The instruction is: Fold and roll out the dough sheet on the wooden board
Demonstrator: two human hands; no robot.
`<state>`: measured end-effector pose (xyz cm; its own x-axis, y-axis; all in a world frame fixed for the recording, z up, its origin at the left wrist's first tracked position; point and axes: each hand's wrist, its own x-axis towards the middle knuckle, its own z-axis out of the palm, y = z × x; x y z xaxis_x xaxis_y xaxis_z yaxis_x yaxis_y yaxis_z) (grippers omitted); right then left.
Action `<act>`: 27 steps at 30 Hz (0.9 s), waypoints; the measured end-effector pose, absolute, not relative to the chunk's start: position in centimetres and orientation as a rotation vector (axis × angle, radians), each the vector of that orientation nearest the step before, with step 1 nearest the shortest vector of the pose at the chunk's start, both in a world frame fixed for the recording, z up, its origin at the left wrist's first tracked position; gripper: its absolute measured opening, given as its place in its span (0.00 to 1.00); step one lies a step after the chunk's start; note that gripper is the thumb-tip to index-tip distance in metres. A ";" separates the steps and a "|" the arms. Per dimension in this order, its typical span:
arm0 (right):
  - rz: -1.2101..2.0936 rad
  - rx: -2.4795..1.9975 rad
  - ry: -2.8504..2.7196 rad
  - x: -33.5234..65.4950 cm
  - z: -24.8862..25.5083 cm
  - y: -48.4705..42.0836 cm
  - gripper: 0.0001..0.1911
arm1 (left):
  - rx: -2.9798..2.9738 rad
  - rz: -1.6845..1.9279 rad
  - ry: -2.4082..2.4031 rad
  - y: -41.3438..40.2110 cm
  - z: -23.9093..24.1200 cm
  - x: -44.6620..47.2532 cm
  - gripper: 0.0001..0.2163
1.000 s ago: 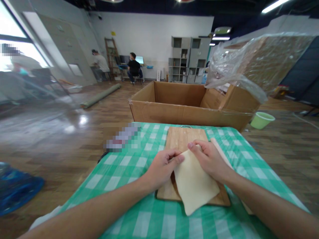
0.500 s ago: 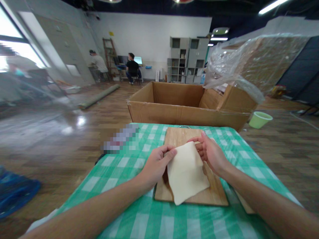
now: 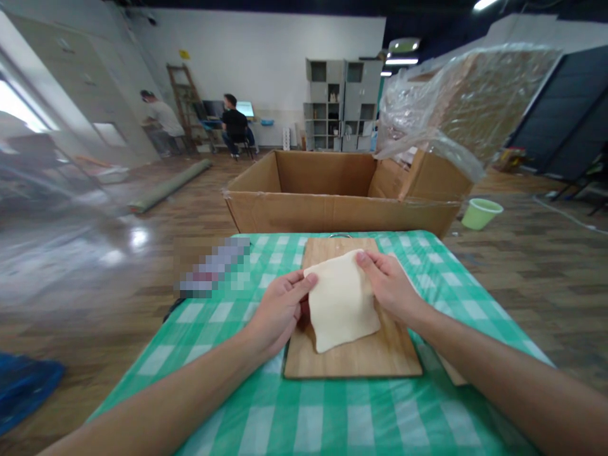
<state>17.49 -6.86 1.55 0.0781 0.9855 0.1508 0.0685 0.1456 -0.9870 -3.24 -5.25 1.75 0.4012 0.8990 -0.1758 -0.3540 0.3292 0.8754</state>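
Note:
A pale, thin sheet of dough (image 3: 341, 301) hangs over a wooden cutting board (image 3: 351, 354) that lies on a green-and-white checked tablecloth (image 3: 304, 418). My left hand (image 3: 278, 307) pinches the sheet's upper left corner between thumb and fingers. My right hand (image 3: 389, 285) grips its upper right corner. The sheet is lifted at the top, and its lower edge rests on the board. Part of a wooden rolling pin (image 3: 449, 370) shows under my right forearm, beside the board.
A large open cardboard box (image 3: 342, 196) stands just beyond the table, with crumpled clear plastic (image 3: 456, 107) over its right side. A green bowl (image 3: 481, 213) sits on the wooden floor at right. Two people are at a desk far back (image 3: 232, 123).
Both hands carried the dough sheet up and away from me, so it now lies wholly over the board instead of hanging past its near edge. The camera shifted slightly.

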 end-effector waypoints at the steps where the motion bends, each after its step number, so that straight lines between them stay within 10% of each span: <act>1: 1.057 -1.177 -1.243 17.4 1.4 -6.9 0.24 | 0.867 0.935 0.765 -5.2 1.7 -3.2 0.12; 27: 0.976 -1.326 -1.566 17.2 4.0 -8.0 0.21 | 1.230 0.937 0.874 -6.1 1.9 -3.7 0.18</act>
<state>17.22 -8.04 4.05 -0.0853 0.9898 0.1138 0.3337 0.1359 -0.9328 -3.72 -6.07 1.93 0.3731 0.9269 -0.0420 -0.1063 0.0877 0.9905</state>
